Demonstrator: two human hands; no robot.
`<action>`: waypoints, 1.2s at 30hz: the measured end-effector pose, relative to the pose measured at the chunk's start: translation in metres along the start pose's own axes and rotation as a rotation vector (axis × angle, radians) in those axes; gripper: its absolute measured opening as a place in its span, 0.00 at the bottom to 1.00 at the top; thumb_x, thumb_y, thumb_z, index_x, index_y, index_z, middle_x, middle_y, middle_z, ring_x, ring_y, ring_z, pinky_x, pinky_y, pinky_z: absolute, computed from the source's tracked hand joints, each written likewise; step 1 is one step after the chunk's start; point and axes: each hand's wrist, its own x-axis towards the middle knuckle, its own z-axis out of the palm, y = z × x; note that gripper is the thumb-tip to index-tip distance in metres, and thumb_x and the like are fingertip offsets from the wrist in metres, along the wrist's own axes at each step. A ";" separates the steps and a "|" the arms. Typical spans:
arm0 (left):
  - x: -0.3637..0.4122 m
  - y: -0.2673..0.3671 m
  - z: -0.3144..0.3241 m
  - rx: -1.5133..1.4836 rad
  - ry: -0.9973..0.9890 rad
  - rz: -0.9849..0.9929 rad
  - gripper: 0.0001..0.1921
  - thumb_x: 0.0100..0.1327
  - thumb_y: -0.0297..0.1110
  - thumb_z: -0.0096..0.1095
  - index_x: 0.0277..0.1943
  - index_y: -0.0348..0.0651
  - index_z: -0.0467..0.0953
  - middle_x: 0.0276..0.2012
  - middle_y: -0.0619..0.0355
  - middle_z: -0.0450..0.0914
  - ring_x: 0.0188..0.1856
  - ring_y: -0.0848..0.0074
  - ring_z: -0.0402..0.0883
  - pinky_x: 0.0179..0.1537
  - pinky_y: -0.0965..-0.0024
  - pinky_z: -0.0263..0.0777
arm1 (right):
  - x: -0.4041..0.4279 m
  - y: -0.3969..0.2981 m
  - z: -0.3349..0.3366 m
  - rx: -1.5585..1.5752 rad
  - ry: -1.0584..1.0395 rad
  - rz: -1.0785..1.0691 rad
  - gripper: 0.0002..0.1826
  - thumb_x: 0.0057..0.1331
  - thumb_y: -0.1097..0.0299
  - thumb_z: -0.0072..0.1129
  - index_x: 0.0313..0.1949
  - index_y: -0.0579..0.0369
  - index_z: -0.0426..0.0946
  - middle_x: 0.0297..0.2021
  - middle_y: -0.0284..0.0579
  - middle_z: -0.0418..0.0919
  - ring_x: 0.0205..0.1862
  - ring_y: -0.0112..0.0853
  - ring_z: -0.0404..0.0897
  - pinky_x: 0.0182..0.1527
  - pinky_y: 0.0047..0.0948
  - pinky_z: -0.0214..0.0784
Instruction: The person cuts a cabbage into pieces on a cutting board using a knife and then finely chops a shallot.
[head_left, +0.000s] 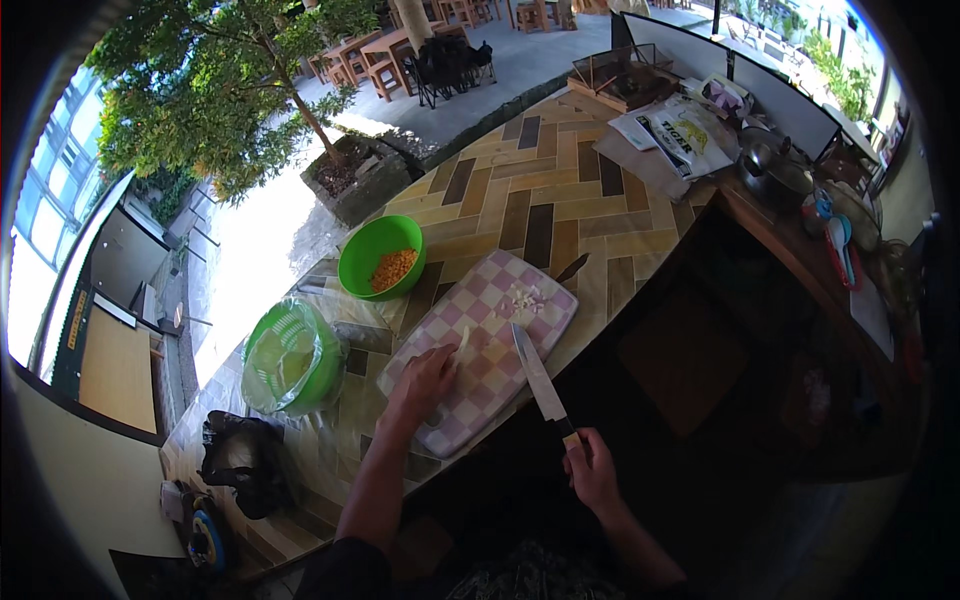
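A pink-and-white checked cutting board lies at an angle near the counter's edge. My left hand rests over its left part, fingertips on a thin pale vegetable piece; the exact kind cannot be told. My right hand grips the dark handle of a kitchen knife, whose blade points away from me over the board's right edge. Ahead of the blade tip sits a small heap of chopped pale bits, perhaps shallot. The blade is apart from my left hand.
Beyond the board stands a green bowl with orange crumbly food. At left are a green basket lined with clear plastic and a black plastic bag. Plastic packaging and a lidded metal pot occupy the far right.
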 end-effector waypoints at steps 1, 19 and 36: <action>0.002 0.012 -0.003 -0.114 -0.009 -0.079 0.18 0.71 0.30 0.66 0.61 0.37 0.80 0.48 0.46 0.86 0.51 0.52 0.86 0.56 0.53 0.78 | -0.001 -0.001 -0.002 -0.004 0.007 0.009 0.13 0.83 0.59 0.52 0.55 0.56 0.72 0.26 0.32 0.74 0.21 0.17 0.70 0.22 0.20 0.64; 0.019 0.028 -0.001 -0.674 0.020 -0.568 0.16 0.70 0.25 0.64 0.60 0.39 0.83 0.48 0.47 0.86 0.52 0.55 0.87 0.55 0.56 0.80 | -0.001 -0.017 0.002 -0.051 0.014 -0.016 0.14 0.82 0.61 0.54 0.56 0.58 0.73 0.26 0.33 0.76 0.22 0.18 0.72 0.25 0.22 0.66; 0.011 0.021 0.015 -0.272 0.051 -0.102 0.13 0.67 0.31 0.72 0.52 0.37 0.85 0.45 0.46 0.84 0.51 0.53 0.84 0.55 0.55 0.78 | -0.004 -0.017 -0.011 -0.229 0.122 -0.217 0.15 0.80 0.61 0.57 0.56 0.59 0.72 0.29 0.43 0.80 0.25 0.30 0.80 0.28 0.32 0.73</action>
